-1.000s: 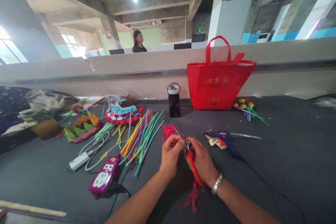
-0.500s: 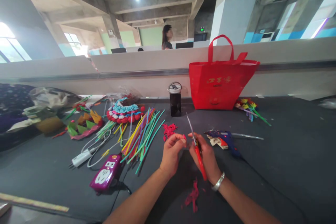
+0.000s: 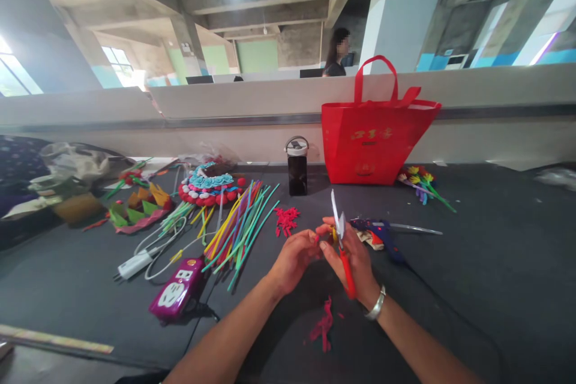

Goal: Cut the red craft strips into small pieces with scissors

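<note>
Red-handled scissors (image 3: 345, 267) rest in my right hand (image 3: 357, 258), blades slightly parted and pointing away from me. My left hand (image 3: 292, 258) pinches a small pinkish-red piece (image 3: 317, 239) between thumb and fingertips. The fingertips of both hands are close together around that piece; whether they touch is hard to tell. Beyond my left hand lies a pile of small red cut pieces (image 3: 286, 221). Nearer to me, between my forearms, are red scraps (image 3: 324, 327) on the dark table (image 3: 418, 330).
Left of my hands lie colourful pipe cleaners (image 3: 243, 234), a purple power strip (image 3: 177, 290) and a white plug (image 3: 135, 265). A dark bottle (image 3: 297, 175) and a red bag (image 3: 373, 144) stand at the back. To the right rests a blue glue gun (image 3: 382, 233) with its cord.
My right hand has come closer to my left, and the scissors have turned, their blades now visibly apart. A person in the background has moved right. The view has shifted slightly.
</note>
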Available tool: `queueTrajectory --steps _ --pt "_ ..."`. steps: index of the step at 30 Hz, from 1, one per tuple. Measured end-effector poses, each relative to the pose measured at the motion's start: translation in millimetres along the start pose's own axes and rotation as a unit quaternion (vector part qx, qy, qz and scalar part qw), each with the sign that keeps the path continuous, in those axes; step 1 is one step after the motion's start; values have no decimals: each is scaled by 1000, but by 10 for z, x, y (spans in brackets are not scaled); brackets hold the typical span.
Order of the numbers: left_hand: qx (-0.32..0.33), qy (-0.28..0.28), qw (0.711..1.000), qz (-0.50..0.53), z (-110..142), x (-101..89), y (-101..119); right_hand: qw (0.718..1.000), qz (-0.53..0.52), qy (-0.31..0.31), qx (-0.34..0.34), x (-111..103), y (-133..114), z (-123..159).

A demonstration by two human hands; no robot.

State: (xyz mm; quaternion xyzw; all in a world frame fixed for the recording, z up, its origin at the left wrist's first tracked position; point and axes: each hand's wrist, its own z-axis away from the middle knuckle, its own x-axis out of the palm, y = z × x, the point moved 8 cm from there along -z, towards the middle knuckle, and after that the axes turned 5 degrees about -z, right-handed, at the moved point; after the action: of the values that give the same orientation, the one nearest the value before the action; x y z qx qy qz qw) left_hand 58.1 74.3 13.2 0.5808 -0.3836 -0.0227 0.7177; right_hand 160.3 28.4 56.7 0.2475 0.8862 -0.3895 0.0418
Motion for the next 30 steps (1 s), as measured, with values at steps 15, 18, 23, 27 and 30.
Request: queueTrajectory --steps 15,18,23,27,30 --pt "-18 -4 1000 -21 17 6 -14 998 -26 -18 59 23 57 13" --pt "-26 -14 999 -17 17 20 -43 999 -17 -16 45 11 20 7" --pt "40 51 991 -114 -19 -117 49 995 -59 -10 80 28 103 3" --pt "140 115 949 -258 22 -175 270 993 -69 5 95 4 138 -29" --pt "184 114 914 -342 62 -113 368 994 -54 -1 95 6 143 -39"
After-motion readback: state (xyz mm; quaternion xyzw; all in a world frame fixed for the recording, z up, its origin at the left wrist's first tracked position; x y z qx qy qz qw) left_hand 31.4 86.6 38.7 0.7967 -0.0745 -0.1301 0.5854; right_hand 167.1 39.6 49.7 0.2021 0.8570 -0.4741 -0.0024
